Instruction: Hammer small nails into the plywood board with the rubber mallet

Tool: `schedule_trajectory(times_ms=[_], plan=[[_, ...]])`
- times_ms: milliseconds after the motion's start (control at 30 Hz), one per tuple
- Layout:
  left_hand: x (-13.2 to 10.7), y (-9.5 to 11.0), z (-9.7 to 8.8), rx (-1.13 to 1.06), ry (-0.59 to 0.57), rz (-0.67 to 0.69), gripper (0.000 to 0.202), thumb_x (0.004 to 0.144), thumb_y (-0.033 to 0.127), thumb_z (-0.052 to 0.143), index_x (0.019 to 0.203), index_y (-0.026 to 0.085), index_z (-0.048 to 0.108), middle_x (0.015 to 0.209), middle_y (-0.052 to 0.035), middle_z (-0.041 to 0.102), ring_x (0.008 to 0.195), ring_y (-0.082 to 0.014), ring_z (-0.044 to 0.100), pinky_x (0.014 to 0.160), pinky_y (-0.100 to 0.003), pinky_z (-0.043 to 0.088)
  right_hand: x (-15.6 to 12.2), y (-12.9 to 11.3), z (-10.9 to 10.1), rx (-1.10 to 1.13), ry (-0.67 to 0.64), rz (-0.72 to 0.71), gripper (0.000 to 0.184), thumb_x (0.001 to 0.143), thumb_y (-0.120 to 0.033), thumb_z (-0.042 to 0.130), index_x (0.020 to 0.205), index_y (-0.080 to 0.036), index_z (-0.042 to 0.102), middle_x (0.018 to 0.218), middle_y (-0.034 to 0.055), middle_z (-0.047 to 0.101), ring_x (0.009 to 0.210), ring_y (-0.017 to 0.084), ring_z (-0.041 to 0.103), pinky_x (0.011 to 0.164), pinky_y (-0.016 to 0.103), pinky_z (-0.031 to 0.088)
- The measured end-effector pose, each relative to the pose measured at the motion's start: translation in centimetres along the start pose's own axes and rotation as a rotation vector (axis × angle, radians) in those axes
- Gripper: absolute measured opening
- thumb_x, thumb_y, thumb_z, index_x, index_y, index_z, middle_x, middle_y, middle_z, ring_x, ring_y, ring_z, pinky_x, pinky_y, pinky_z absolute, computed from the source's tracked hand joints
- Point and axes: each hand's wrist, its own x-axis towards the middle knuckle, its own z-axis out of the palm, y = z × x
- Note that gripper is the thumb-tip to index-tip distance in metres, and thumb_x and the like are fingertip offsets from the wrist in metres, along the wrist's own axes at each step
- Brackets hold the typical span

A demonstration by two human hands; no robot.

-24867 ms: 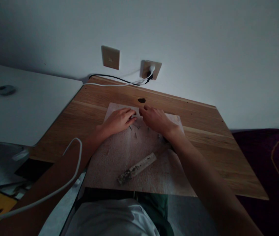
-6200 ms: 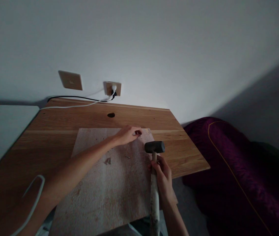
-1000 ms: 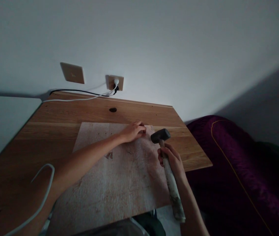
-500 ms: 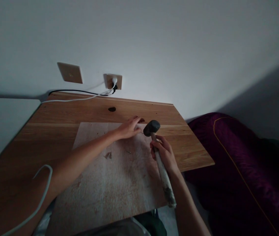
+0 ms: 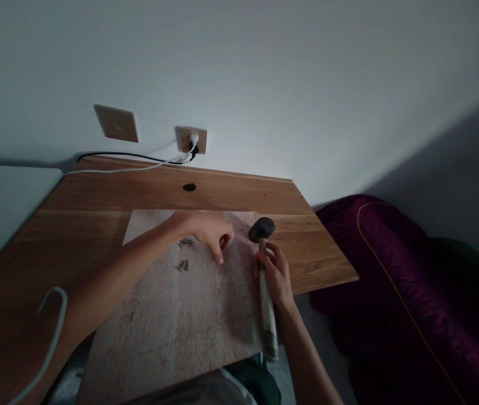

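Note:
My right hand (image 5: 276, 275) is wrapped round the wooden handle of a rubber mallet (image 5: 263, 228). Its black head points away from me, over the right edge of a pale wood-grain board (image 5: 172, 326). Lower on that board, my left hand (image 5: 214, 233) is curled, with a fingertip down near the surface; whatever its fingers close on is hidden. Small metal pieces (image 5: 184, 265), too small to make out, lie left of that hand, and more shiny bits (image 5: 185, 242) show just below the wrist.
The board lies on a brown wooden desk (image 5: 315, 242) with a cable hole (image 5: 189, 187). Behind it, a wall socket (image 5: 191, 140) holds plugs with a white and a black cable. Purple fabric (image 5: 374, 253) bulges at the right; a white panel (image 5: 7, 202) stands left.
My left hand has come back from the board's far edge toward me and curled its fingers. The mallet has lowered slightly and its handle has swung left at the near end.

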Motion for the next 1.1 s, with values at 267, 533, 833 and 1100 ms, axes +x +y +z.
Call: schedule_trajectory(times_ms=[267,533,833,1100], plan=[[1.3,-0.5,2.5,-0.071,0.077,0.067,0.02,0.06,0.012,0.076,0.054,0.028,0.066,0.057,0.0038,0.063,0.056,-0.0183,0.05,0.063,-0.034,0.042,-0.3,-0.1,-0.1,-0.016,-0.007,-0.012,0.054,0.073,-0.058,0.089,0.107,-0.026,0.062,0.066,-0.0083,0.065,0.042,0.011,0.051,0.038,0.024,0.041],[2.7,-3.3,1.7,-0.091,0.559,0.097,0.008,0.08,0.018,0.072,0.074,0.024,0.074,0.088,-0.0044,0.072,0.079,-0.0186,0.066,0.079,-0.031,0.049,-0.2,-0.4,0.0,-0.018,0.009,0.007,0.053,0.07,-0.057,0.089,0.104,-0.025,0.063,0.065,-0.0076,0.067,0.04,0.011,0.051,0.038,0.024,0.039],[3.4,-5.8,2.8,-0.165,0.59,-0.033,0.015,0.09,0.021,0.065,0.103,0.02,0.073,0.089,-0.0039,0.077,0.079,-0.0186,0.069,0.079,-0.03,0.048,-0.4,-0.5,0.0,-0.022,0.024,0.026,0.055,0.07,-0.056,0.088,0.108,-0.025,0.063,0.066,-0.0066,0.067,0.041,0.012,0.052,0.038,0.024,0.039],[3.7,-5.5,2.4,-0.155,0.637,0.051,0.017,0.091,0.019,0.06,0.098,0.02,0.076,0.096,-0.0067,0.079,0.086,-0.019,0.071,0.083,-0.033,0.05,-0.4,-0.6,0.0,-0.021,0.012,0.021,0.054,0.07,-0.056,0.089,0.106,-0.026,0.063,0.066,-0.0068,0.067,0.042,0.012,0.052,0.038,0.024,0.039]])
